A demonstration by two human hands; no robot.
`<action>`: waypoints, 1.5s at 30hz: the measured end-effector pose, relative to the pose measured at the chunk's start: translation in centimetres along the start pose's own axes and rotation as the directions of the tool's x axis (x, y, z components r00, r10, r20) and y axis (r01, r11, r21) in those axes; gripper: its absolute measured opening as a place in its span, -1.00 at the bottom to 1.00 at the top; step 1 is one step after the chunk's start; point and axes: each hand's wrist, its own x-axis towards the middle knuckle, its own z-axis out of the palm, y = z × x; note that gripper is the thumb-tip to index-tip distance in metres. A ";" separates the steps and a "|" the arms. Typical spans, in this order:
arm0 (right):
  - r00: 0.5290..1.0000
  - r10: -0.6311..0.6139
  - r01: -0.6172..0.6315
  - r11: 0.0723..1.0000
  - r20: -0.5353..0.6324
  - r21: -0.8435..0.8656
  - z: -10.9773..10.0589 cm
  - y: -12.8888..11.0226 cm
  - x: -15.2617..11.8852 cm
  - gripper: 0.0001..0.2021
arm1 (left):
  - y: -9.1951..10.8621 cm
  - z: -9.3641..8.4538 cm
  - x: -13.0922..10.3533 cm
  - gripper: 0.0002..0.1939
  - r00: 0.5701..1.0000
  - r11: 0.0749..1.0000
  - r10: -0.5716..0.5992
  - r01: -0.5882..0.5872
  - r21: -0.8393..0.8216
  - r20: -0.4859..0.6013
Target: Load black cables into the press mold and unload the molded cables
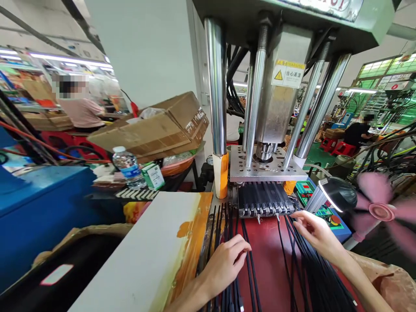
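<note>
Now the mould (264, 199) is seen at one o'clock from the left hand (225, 261), ten from the right hand (316, 232). Fingers are bent; whether anything's gripped cannot be told.

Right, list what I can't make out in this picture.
All in the head view:
Black cables: some lower ends cut off by the bottom edge; stretches covered by the left hand.
Nameplate: lettering cut off by the top edge.
Warning label: smallest print too small to read.
Pink fan: blade edges blurred.
</note>
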 end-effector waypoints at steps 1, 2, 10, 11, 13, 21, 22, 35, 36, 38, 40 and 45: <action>0.997 -0.067 0.069 0.996 0.044 -0.054 0.3 -1.3 1.8 -0.70 | 0.0 0.0 0.0 -0.73 1.000 1.000 0.005 -0.005 -0.001 -0.002; 0.990 -0.117 0.127 0.984 0.084 -0.123 0.8 -2.4 3.6 -0.71 | -0.1 0.0 0.0 -0.73 1.000 1.000 0.007 -0.007 -0.002 -0.006; 0.994 -0.071 0.105 0.852 0.086 -0.513 6.3 -1.8 16.5 -0.71 | -0.3 -0.1 0.0 -0.75 0.999 1.000 0.007 -0.006 0.007 -0.038; 0.995 -0.069 0.100 0.843 0.077 -0.528 6.7 -1.7 17.6 -0.75 | -0.3 -0.1 0.0 -0.76 0.999 1.000 0.007 -0.007 0.008 -0.041; 0.995 -0.081 0.103 0.833 0.065 -0.544 7.0 -1.6 19.2 -0.79 | -0.3 -0.2 0.0 -0.76 0.999 1.000 0.015 -0.015 0.012 -0.047; 0.989 -0.147 0.125 0.831 0.003 -0.543 5.9 -3.8 15.8 -0.72 | -0.1 -0.9 -0.1 -0.74 0.980 0.996 0.085 -0.084 0.011 -0.179; 0.987 -0.160 0.125 0.836 -0.020 -0.535 5.3 -4.4 14.0 -0.69 | 0.0 -1.6 -0.1 -0.76 0.970 0.997 0.076 -0.079 -0.005 -0.232; 0.956 -0.284 0.275 0.955 -0.073 -0.112 -5.5 -15.3 -1.9 -0.86 | 5.9 -0.8 -3.4 -0.16 0.992 0.589 0.013 0.095 -0.802 0.127; 0.964 -0.264 0.259 0.961 -0.041 -0.098 -4.9 -15.2 -2.6 -0.86 | 6.7 1.0 -3.9 -0.12 0.976 0.469 0.061 0.155 -0.869 0.207; 0.977 -0.215 0.214 0.974 -0.010 -0.079 -3.7 -14.8 -4.0 -0.85 | 8.3 4.8 -4.7 -0.08 0.942 0.267 0.115 0.275 -0.924 0.314; 0.986 -0.169 0.169 0.984 0.004 -0.054 -2.8 -14.5 -5.1 -0.86 | 9.6 7.8 -5.4 -0.13 0.915 0.137 0.097 0.377 -0.916 0.391; 0.990 -0.073 0.062 0.994 -0.122 -0.089 -3.7 -12.0 -6.5 -0.86 | 10.9 10.4 -7.2 -0.31 0.805 0.185 -0.185 0.591 -0.785 0.563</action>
